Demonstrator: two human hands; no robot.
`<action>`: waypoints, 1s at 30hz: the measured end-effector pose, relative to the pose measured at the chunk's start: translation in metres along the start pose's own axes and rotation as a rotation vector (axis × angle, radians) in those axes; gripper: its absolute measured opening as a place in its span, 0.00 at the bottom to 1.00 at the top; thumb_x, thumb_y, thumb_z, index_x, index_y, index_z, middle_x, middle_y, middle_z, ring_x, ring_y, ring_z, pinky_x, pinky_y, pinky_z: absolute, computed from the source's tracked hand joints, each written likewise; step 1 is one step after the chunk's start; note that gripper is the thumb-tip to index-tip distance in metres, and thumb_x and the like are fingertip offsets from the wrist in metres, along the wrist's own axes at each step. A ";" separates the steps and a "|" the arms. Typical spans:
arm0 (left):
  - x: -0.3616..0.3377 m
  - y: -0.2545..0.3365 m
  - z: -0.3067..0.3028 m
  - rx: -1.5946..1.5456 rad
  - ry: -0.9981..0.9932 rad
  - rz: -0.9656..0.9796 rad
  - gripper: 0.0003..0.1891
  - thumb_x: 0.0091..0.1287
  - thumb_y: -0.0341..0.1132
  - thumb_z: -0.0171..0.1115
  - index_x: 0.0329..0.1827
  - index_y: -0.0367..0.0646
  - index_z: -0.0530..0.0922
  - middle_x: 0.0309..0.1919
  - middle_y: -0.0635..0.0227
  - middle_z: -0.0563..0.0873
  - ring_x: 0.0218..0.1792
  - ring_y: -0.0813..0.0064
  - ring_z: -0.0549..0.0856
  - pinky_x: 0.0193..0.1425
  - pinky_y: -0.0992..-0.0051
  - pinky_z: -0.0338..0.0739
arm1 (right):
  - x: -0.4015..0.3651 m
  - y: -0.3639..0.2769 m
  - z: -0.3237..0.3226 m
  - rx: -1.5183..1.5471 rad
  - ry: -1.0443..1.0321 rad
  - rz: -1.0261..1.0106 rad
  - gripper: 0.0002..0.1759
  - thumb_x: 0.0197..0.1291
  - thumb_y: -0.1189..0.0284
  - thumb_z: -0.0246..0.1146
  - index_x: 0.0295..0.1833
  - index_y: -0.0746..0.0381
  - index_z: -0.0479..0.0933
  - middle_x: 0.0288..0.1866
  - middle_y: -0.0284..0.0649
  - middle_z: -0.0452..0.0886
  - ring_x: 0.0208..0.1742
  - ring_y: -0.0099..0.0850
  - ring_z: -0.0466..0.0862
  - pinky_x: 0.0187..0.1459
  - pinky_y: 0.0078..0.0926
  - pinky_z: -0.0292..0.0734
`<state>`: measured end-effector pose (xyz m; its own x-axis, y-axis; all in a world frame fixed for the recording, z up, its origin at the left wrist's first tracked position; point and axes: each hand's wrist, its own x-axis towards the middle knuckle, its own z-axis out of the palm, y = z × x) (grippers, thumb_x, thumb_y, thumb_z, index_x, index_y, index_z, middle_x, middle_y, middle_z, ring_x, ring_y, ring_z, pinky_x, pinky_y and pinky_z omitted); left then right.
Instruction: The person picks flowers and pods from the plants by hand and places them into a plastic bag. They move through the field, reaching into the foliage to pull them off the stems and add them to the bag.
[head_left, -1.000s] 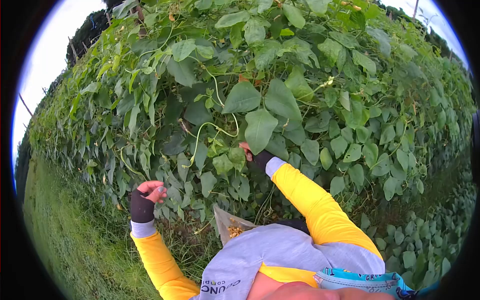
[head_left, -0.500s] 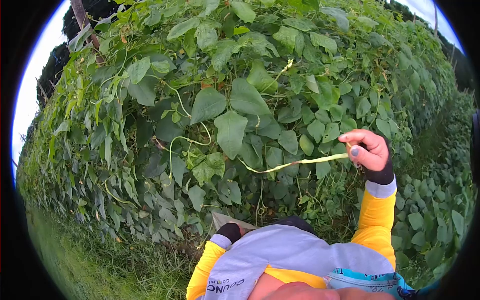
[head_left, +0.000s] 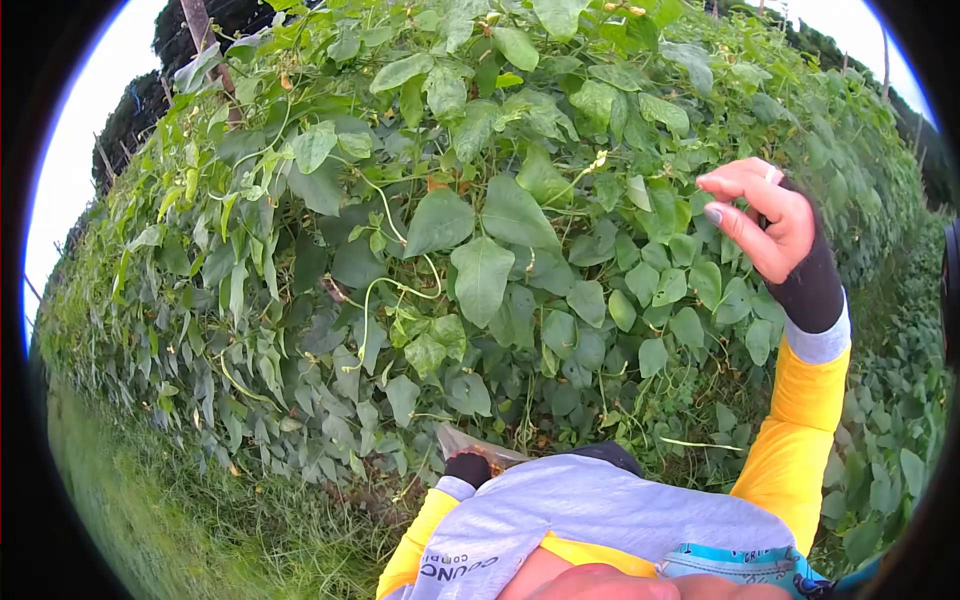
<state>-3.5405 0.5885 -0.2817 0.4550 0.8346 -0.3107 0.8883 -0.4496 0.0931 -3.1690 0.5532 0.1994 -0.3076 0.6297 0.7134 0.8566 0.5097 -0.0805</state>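
Observation:
My right hand [head_left: 765,215], in a black wrist cover under a yellow sleeve, is raised beside the leafy vines [head_left: 480,250]. Its thumb and fingers are apart with nothing between them. Well below it, a slim pale-green bean pod [head_left: 700,443] shows against the low foliage, apart from the hand. Close to my body at lower left is my left hand [head_left: 470,464], also in a black cover. It is right at the rim of a pale greyish bag [head_left: 492,446]; its fingers are mostly hidden.
A long bean pod [head_left: 245,385] hangs at the left of the vine wall, and a curling tendril [head_left: 385,285] near the middle. A wooden post [head_left: 205,45] stands at upper left. Grass [head_left: 230,520] covers the ground at lower left; low leafy plants [head_left: 890,450] grow at right.
My right hand has let go of the long pale bean pod and moved up and right, its fingers opening. The pod is now lower down. The left hand stays by the bag.

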 end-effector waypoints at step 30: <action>-0.103 0.000 -0.023 -0.855 0.743 -0.222 0.12 0.58 0.31 0.68 0.46 0.43 0.85 0.48 0.54 0.87 0.50 0.56 0.85 0.54 0.64 0.79 | 0.236 0.070 0.079 0.581 -0.309 0.279 0.30 0.66 0.70 0.62 0.73 0.58 0.64 0.38 0.36 0.81 0.30 0.20 0.85 0.29 0.15 0.83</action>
<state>-3.5861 0.5101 -0.2276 -0.0448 0.9774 0.2065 0.5758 -0.1437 0.8049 -3.2142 0.7841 0.3073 -0.2858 0.8758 0.3890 0.5879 0.4808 -0.6506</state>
